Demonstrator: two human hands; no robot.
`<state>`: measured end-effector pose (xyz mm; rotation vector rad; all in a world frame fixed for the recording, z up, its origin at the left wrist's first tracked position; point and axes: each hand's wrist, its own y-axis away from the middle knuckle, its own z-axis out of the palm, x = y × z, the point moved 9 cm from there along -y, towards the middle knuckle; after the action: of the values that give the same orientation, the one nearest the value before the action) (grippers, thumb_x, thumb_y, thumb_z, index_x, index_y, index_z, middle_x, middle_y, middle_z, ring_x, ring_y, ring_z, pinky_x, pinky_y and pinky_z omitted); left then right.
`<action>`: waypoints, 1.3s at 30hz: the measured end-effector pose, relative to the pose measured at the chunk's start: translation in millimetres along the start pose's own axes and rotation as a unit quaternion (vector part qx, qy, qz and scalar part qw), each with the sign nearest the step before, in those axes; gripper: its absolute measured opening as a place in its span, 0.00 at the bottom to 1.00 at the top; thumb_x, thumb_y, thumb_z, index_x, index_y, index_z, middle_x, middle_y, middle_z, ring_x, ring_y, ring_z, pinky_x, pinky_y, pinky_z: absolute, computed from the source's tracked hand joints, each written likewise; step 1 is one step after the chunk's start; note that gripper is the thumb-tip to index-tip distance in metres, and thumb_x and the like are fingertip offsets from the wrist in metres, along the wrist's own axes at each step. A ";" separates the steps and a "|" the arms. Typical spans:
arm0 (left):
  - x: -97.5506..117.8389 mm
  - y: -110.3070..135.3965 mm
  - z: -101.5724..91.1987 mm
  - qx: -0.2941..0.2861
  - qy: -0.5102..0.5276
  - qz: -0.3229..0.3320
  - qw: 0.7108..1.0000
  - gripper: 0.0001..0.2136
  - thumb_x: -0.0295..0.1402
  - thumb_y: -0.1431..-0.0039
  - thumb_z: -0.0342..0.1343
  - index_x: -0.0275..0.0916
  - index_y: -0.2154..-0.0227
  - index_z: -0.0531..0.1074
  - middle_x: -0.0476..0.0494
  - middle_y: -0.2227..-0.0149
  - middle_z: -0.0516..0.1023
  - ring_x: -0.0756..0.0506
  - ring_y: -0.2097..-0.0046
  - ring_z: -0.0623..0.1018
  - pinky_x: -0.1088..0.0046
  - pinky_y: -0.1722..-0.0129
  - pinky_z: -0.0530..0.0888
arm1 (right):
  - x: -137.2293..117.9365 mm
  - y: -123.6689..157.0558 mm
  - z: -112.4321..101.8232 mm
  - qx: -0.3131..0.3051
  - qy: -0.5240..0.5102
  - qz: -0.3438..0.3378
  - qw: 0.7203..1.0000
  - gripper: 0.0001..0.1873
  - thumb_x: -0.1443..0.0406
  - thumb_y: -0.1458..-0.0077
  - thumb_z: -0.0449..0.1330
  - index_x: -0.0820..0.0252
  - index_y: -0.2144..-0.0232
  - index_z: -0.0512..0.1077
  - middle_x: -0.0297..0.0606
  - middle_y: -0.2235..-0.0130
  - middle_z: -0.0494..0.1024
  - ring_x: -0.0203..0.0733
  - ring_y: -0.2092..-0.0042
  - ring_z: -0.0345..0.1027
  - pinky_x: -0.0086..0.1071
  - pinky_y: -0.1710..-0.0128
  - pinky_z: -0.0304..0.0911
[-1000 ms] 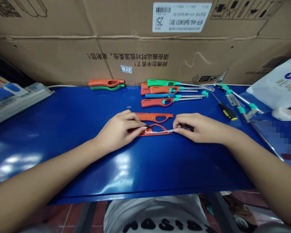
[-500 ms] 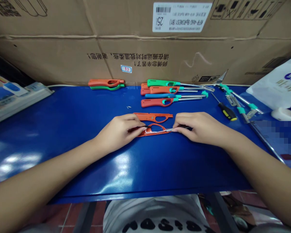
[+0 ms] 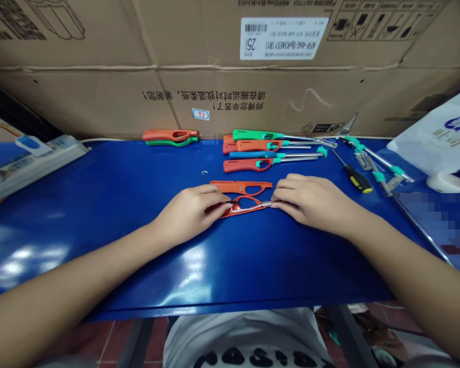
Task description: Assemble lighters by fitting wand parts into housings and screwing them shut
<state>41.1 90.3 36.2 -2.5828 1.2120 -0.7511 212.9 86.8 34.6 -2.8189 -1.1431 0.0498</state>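
An opened orange lighter-casing half (image 3: 249, 198) lies on the table between my hands, its trigger loop facing up. A thin white wire (image 3: 247, 209) runs along it. My left hand (image 3: 193, 208) pinches a small black part (image 3: 232, 202) at the casing's handle end; fingers cover most of it. At the front end, my right hand (image 3: 302, 199) has thumb and fingers closed on a thin metal tube (image 3: 266, 203), largely hidden by the hand. Just behind lies a second orange casing half (image 3: 239, 187).
Several gas lighters (image 3: 249, 164) lie behind, with a black-and-yellow screwdriver (image 3: 358, 179) and metal lighter tubes (image 3: 385, 158) on the right. Two handle pieces (image 3: 170, 136) sit back left, near a power strip (image 3: 42, 158). A cardboard box (image 3: 199, 76) walls off the back.
The head view has tilted slightly upward. Both hands stay at the same casing half, with my right fingers shifted slightly around the tube end.
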 end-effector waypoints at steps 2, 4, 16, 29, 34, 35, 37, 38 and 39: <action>0.4 -0.1 -0.5 0.004 0.005 -0.005 1.000 0.08 0.31 0.33 0.57 0.36 0.58 0.80 0.43 0.62 0.82 0.46 0.62 0.81 0.73 0.64 0.76 | 2.3 0.0 -2.1 0.005 -0.026 0.005 1.000 0.12 0.59 0.33 0.56 0.59 0.61 0.76 0.40 0.60 0.79 0.46 0.58 0.71 0.38 0.59 0.59; 1.4 -0.1 -0.9 0.008 0.014 -0.005 1.000 0.08 0.31 0.33 0.56 0.35 0.58 0.80 0.42 0.62 0.82 0.47 0.63 0.81 0.74 0.65 0.77 | 5.1 -0.6 -3.2 0.010 -0.075 0.013 0.997 0.12 0.57 0.33 0.57 0.58 0.58 0.77 0.41 0.58 0.80 0.46 0.56 0.72 0.39 0.56 0.58; 4.6 1.2 8.4 -0.005 0.059 0.016 0.998 0.09 0.29 0.32 0.56 0.37 0.55 0.80 0.42 0.59 0.82 0.46 0.58 0.82 0.71 0.57 0.79 | 18.1 -3.7 26.2 -0.092 -0.279 0.160 0.942 0.09 0.61 0.41 0.60 0.58 0.72 0.75 0.38 0.67 0.78 0.42 0.65 0.69 0.34 0.64 0.60; 5.3 0.6 4.1 0.025 0.072 -0.020 0.997 0.06 0.30 0.33 0.58 0.37 0.59 0.79 0.46 0.64 0.82 0.49 0.64 0.80 0.75 0.65 0.75 | -10.8 -2.6 7.5 0.001 -0.289 0.114 0.951 0.05 0.63 0.40 0.60 0.56 0.62 0.75 0.35 0.62 0.75 0.38 0.63 0.68 0.31 0.64 0.59; 7.1 2.6 5.8 0.033 0.073 -0.017 0.997 0.06 0.31 0.33 0.57 0.38 0.58 0.78 0.45 0.61 0.82 0.48 0.63 0.80 0.75 0.63 0.75 | -22.8 -1.4 14.8 -0.019 -0.251 0.125 0.960 0.04 0.63 0.40 0.62 0.55 0.61 0.74 0.36 0.57 0.76 0.38 0.63 0.68 0.32 0.64 0.59; 7.5 3.0 6.3 0.035 0.074 -0.015 0.997 0.06 0.31 0.32 0.57 0.38 0.58 0.78 0.45 0.61 0.83 0.48 0.62 0.80 0.74 0.62 0.75 | -23.6 -1.5 16.3 -0.021 -0.250 0.125 0.960 0.04 0.64 0.40 0.61 0.55 0.61 0.73 0.36 0.57 0.76 0.37 0.65 0.67 0.32 0.65 0.59; 8.6 3.6 6.7 0.040 0.075 -0.010 0.996 0.07 0.31 0.32 0.57 0.39 0.57 0.78 0.44 0.59 0.83 0.48 0.61 0.81 0.74 0.61 0.76 | -24.4 -2.1 18.6 -0.022 -0.255 0.123 0.959 0.04 0.66 0.39 0.59 0.55 0.61 0.73 0.35 0.57 0.75 0.35 0.68 0.65 0.31 0.66 0.58; 8.8 3.8 6.5 0.044 0.077 -0.008 0.996 0.07 0.32 0.32 0.57 0.39 0.57 0.78 0.45 0.59 0.83 0.48 0.61 0.81 0.74 0.61 0.76 | -24.8 -2.6 19.4 -0.023 -0.258 0.121 0.958 0.04 0.66 0.38 0.59 0.55 0.61 0.73 0.35 0.57 0.75 0.35 0.69 0.64 0.31 0.66 0.58; 8.9 3.8 6.2 0.048 0.078 -0.008 0.996 0.07 0.32 0.32 0.57 0.39 0.57 0.78 0.45 0.59 0.83 0.48 0.61 0.81 0.75 0.62 0.75 | -25.0 -2.9 20.2 -0.026 -0.261 0.121 0.957 0.04 0.66 0.38 0.59 0.55 0.61 0.73 0.35 0.57 0.75 0.34 0.69 0.63 0.31 0.66 0.58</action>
<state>46.6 80.8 32.7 -2.4987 1.1673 -1.0060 191.6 73.2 14.7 -3.0680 -0.8609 0.8378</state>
